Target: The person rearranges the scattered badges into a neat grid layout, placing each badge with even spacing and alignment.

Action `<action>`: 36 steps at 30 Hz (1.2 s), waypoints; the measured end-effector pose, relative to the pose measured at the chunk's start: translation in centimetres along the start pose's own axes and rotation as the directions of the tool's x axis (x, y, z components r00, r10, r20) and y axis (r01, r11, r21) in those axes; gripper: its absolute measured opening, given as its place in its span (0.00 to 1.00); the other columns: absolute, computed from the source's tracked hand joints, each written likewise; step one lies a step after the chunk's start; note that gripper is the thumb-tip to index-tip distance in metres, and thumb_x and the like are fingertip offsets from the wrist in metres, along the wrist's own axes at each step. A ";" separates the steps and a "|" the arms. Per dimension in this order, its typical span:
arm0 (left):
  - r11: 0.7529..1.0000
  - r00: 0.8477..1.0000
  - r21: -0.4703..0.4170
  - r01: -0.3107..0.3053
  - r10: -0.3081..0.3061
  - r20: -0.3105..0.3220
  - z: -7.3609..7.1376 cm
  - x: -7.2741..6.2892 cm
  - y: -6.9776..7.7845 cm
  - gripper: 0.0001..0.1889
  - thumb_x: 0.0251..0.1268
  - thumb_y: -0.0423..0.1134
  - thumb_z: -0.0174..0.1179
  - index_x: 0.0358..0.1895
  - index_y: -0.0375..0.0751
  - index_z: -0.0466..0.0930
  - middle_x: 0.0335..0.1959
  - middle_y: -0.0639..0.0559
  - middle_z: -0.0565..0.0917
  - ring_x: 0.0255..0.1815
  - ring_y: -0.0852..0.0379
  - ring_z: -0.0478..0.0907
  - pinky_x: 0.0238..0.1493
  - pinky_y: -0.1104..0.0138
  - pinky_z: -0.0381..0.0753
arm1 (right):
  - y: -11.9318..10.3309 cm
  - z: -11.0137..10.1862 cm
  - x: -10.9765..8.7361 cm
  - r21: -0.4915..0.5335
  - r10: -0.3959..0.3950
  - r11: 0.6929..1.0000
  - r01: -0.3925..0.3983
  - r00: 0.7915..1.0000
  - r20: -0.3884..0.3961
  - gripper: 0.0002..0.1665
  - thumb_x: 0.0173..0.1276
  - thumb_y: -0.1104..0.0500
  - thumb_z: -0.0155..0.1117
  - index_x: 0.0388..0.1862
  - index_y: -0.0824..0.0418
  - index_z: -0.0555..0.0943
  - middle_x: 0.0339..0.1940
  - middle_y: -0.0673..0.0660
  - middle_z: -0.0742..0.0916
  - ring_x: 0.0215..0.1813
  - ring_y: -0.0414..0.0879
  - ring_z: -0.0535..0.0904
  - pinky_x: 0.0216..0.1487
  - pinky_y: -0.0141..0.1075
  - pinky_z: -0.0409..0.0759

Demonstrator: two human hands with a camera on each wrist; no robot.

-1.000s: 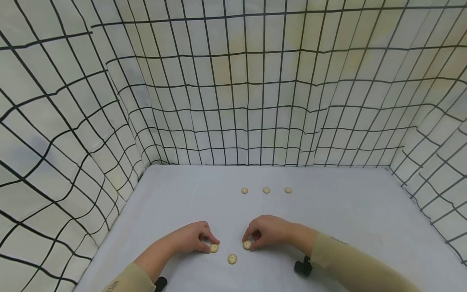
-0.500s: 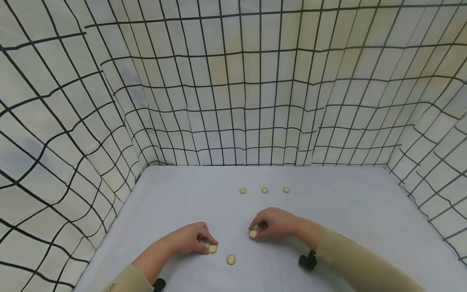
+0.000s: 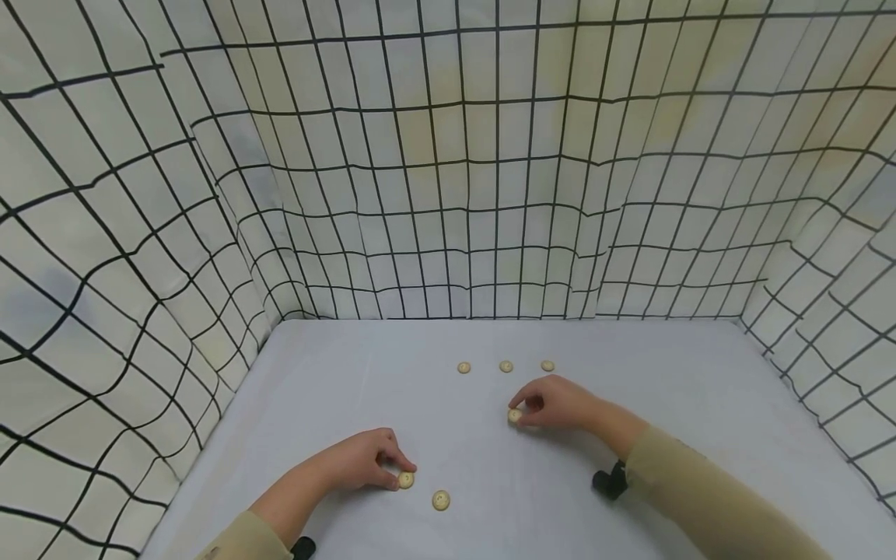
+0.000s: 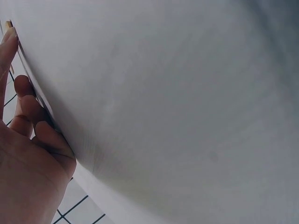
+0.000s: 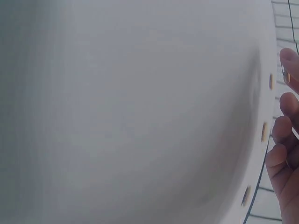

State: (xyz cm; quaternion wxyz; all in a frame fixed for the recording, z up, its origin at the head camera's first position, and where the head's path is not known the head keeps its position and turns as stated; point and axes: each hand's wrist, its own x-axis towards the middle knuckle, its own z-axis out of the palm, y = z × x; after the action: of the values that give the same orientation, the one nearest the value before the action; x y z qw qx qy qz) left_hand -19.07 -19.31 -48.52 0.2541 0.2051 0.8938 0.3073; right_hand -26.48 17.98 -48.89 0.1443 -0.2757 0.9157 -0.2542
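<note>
My left hand (image 3: 360, 457) rests low on the white table and pinches a round cream button (image 3: 406, 480) between thumb and index finger. A second button (image 3: 441, 500) lies just to the right of it, touched by neither hand. Farther forward and to the right, my right hand (image 3: 560, 404) pinches another cream button (image 3: 515, 416) by its edges. In the right wrist view that button (image 5: 287, 77) shows between the fingertips, up off the cloth. Only a sliver of the left button (image 4: 8, 24) appears in the left wrist view.
Three more cream buttons, a left one (image 3: 464, 367), a middle one (image 3: 506, 365) and a right one (image 3: 547, 365), lie in a row beyond my right hand. White walls with a black grid net (image 3: 462, 210) enclose the table (image 3: 336, 365) at the back and sides.
My right hand has carried its button forward and to the right, away from the loose button and toward the row at the back. The left hand keeps its pinch in nearly the same spot.
</note>
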 end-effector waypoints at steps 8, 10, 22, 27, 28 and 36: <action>1.000 1.000 0.004 -0.003 0.003 -0.002 0.0 0.1 -0.1 0.14 0.53 0.39 0.75 0.42 0.61 0.91 0.35 0.61 0.76 0.39 0.59 0.70 0.42 0.66 0.71 | 2.5 -1.1 -0.6 0.018 0.077 0.997 -0.076 0.994 -0.077 0.12 0.60 0.50 0.75 0.44 0.42 0.88 0.32 0.41 0.81 0.37 0.41 0.74 0.40 0.38 0.74; 1.000 1.000 0.005 -0.006 0.006 -0.003 0.0 0.1 -0.1 0.14 0.52 0.39 0.75 0.42 0.61 0.91 0.35 0.61 0.76 0.39 0.59 0.70 0.42 0.67 0.71 | 3.1 -1.4 -0.8 0.024 0.085 0.996 -0.083 0.992 -0.091 0.13 0.60 0.51 0.75 0.44 0.43 0.88 0.32 0.42 0.81 0.37 0.41 0.74 0.40 0.38 0.74; 1.000 1.000 0.011 0.005 -0.005 0.001 0.0 0.0 0.1 0.14 0.52 0.39 0.75 0.42 0.61 0.91 0.35 0.61 0.76 0.39 0.59 0.71 0.42 0.66 0.71 | 5.9 -2.9 -1.4 0.072 0.215 0.975 -0.209 0.971 -0.102 0.15 0.61 0.51 0.74 0.48 0.47 0.87 0.36 0.47 0.82 0.41 0.45 0.73 0.43 0.40 0.73; 1.000 1.000 0.007 0.007 -0.007 0.000 0.0 0.0 0.1 0.14 0.52 0.39 0.75 0.42 0.61 0.91 0.35 0.61 0.76 0.39 0.58 0.71 0.42 0.66 0.71 | 6.3 -3.2 -1.6 0.088 0.231 0.971 -0.223 0.968 -0.101 0.17 0.61 0.51 0.74 0.49 0.50 0.88 0.38 0.48 0.83 0.41 0.46 0.74 0.44 0.41 0.73; 1.000 1.000 0.007 0.007 -0.007 -0.001 0.0 0.0 0.0 0.14 0.52 0.39 0.75 0.42 0.61 0.91 0.35 0.61 0.76 0.39 0.59 0.71 0.42 0.66 0.71 | 6.4 -3.3 -1.6 0.088 0.234 0.970 -0.225 0.967 -0.104 0.17 0.61 0.51 0.74 0.49 0.50 0.88 0.39 0.49 0.83 0.42 0.46 0.74 0.44 0.42 0.73; 1.000 1.000 0.004 0.010 -0.010 -0.001 0.0 -0.1 0.1 0.14 0.53 0.39 0.75 0.42 0.61 0.90 0.36 0.61 0.76 0.39 0.58 0.71 0.42 0.66 0.71 | 6.9 -3.3 -1.5 0.085 0.234 0.971 -0.225 0.966 -0.110 0.17 0.61 0.51 0.74 0.50 0.50 0.88 0.40 0.49 0.83 0.43 0.46 0.74 0.46 0.42 0.73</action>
State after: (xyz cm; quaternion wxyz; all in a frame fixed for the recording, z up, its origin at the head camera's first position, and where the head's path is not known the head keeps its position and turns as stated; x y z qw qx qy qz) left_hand -19.04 -19.30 -48.41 0.2547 0.2009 0.8957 0.3042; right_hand -29.59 25.09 -49.77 0.1275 -0.1466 0.9388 -0.2844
